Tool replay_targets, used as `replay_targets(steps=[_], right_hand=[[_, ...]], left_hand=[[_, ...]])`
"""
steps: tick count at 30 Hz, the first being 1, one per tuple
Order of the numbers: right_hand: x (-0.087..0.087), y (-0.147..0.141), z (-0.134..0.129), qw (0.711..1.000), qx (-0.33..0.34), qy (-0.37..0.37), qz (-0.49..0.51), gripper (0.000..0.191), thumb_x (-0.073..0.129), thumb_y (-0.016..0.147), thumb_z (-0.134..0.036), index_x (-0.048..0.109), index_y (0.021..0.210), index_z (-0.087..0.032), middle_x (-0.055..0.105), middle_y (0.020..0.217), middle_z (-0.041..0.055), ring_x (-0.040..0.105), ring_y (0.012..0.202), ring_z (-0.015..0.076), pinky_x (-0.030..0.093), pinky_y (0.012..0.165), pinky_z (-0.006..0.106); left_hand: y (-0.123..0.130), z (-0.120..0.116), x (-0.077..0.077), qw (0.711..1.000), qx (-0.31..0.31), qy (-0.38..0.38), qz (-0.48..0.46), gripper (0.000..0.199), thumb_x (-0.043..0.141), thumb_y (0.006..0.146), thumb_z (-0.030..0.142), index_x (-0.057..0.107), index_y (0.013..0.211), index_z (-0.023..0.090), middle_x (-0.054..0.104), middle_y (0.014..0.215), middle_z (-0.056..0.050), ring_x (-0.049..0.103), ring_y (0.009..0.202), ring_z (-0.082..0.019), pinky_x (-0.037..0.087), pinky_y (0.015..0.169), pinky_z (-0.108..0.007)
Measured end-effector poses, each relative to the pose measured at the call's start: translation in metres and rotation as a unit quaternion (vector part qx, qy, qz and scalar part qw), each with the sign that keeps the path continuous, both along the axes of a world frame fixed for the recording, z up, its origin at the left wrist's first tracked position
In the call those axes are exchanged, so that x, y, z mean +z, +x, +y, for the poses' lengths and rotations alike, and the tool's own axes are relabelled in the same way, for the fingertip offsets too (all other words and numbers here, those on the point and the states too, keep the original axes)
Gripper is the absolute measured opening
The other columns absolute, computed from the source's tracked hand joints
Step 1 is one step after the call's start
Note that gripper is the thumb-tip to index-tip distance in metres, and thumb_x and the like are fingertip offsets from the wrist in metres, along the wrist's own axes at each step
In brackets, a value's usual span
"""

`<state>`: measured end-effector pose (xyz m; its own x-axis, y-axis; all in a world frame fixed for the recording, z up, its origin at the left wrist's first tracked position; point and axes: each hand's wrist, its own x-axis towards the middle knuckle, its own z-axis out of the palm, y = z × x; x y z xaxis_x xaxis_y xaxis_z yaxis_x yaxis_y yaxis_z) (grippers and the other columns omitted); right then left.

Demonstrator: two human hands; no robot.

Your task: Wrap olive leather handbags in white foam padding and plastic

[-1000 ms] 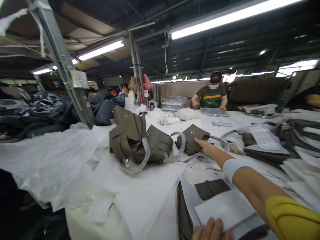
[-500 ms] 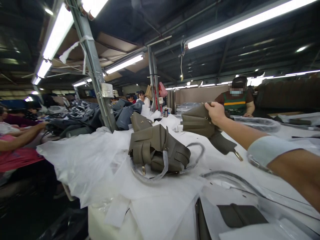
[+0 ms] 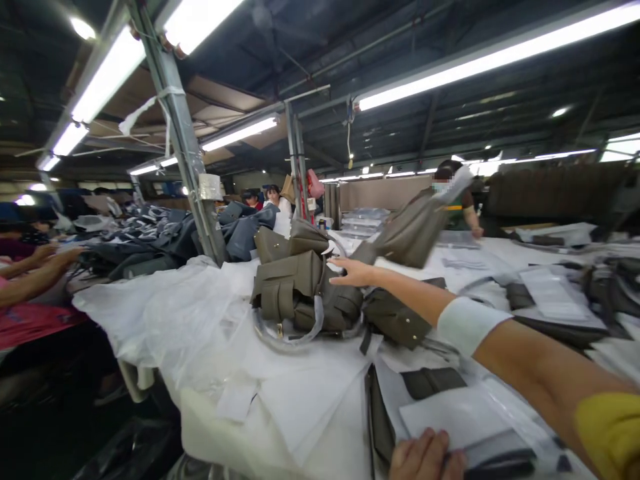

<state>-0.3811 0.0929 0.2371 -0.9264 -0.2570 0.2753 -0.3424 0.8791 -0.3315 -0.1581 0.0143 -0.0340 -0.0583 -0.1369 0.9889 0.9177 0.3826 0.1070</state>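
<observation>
My right hand [image 3: 350,272] reaches in from the right with its fingers apart, beside a pile of olive bags [image 3: 287,287] with plastic-wrapped handles, and holds nothing. Just beyond it a blurred olive bag [image 3: 413,230] is tilted above the table; no hand is visible holding it. Below my right forearm lies another olive bag [image 3: 400,317]. My left hand [image 3: 427,457] shows only its fingers at the bottom edge, spread on white paper [image 3: 450,417] over olive pieces; its palm is out of frame.
Crumpled white sheeting [image 3: 165,313] covers the table's left side. A metal post [image 3: 193,160] stands behind it, near heaped dark blue bags [image 3: 250,230]. A masked person [image 3: 467,207] is across the table; another person's arms [image 3: 43,263] are at far left. More bags [image 3: 620,287] lie right.
My right hand has let go of the olive bag and moved left and down. Another bag now shows behind the front one. My left hand has come into view, and the camera view has shifted.
</observation>
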Motion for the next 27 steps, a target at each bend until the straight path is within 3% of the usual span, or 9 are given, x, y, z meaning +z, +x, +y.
replay_targets(steps=[4,8,14,18,20,24,27], right_hand=[[-0.048,0.067,-0.008,0.996,0.073,0.020,-0.045,0.047,0.068,0.086,-0.034,0.063,0.133,-0.025,0.063,0.136,0.0044,0.061,0.121,0.0217,0.044,0.107,0.031],[-0.068,0.140,0.007,0.992,0.115,0.032,-0.047,0.031,0.068,0.086,-0.031,0.074,0.116,-0.025,0.069,0.127,0.0017,0.062,0.120,0.0199,0.043,0.105,0.026],[-0.084,0.241,0.096,0.999,-0.048,0.005,-0.012,0.031,0.058,0.091,-0.032,0.074,0.116,-0.022,0.073,0.117,0.0086,0.067,0.111,0.0258,0.049,0.099,0.037],[-0.105,0.285,0.150,0.983,-0.179,-0.025,-0.013,0.039,0.053,0.091,-0.034,0.071,0.122,-0.018,0.073,0.116,0.0143,0.069,0.105,0.0323,0.053,0.092,0.047],[-0.117,0.301,0.164,0.977,-0.207,-0.041,-0.028,0.042,0.046,0.094,-0.036,0.069,0.126,-0.018,0.072,0.116,0.0149,0.070,0.103,0.0314,0.054,0.091,0.047],[-0.144,0.336,0.168,0.983,-0.154,-0.068,-0.072,0.051,0.058,0.090,-0.048,0.062,0.135,-0.026,0.059,0.140,0.0089,0.055,0.129,0.0280,0.041,0.110,0.042],[-0.166,0.358,0.161,0.996,-0.061,-0.010,-0.063,0.081,0.078,0.073,-0.051,0.050,0.146,-0.029,0.042,0.155,0.0093,0.035,0.144,0.0334,0.022,0.120,0.051]], left_hand=[[0.006,-0.028,0.015,0.987,-0.035,-0.152,-0.031,0.027,0.049,0.099,0.022,0.075,0.098,0.028,0.078,0.102,0.000,0.074,0.089,-0.015,0.052,0.070,-0.029],[0.009,-0.050,0.018,0.955,-0.056,-0.283,-0.072,0.035,0.042,0.100,0.014,0.068,0.120,0.026,0.073,0.119,-0.002,0.069,0.106,-0.018,0.054,0.083,-0.033],[0.013,-0.059,0.024,0.922,-0.059,-0.369,-0.100,0.047,0.047,0.091,0.003,0.061,0.131,0.025,0.066,0.133,-0.003,0.064,0.118,-0.020,0.054,0.091,-0.035],[0.014,-0.060,0.027,0.915,-0.050,-0.391,-0.091,0.053,0.048,0.087,0.000,0.060,0.133,0.024,0.065,0.134,-0.004,0.063,0.120,-0.021,0.053,0.094,-0.036],[0.015,-0.061,0.029,0.911,-0.038,-0.402,-0.085,0.054,0.049,0.086,0.001,0.059,0.133,0.025,0.065,0.133,-0.004,0.063,0.120,-0.021,0.053,0.095,-0.036],[0.017,-0.063,0.038,0.894,-0.029,-0.439,-0.090,0.053,0.053,0.087,0.003,0.056,0.136,0.025,0.064,0.135,-0.004,0.063,0.120,-0.021,0.053,0.094,-0.035],[0.019,-0.063,0.047,0.874,-0.039,-0.472,-0.111,0.057,0.054,0.087,0.004,0.052,0.139,0.025,0.062,0.137,-0.005,0.061,0.123,-0.022,0.051,0.096,-0.037]])
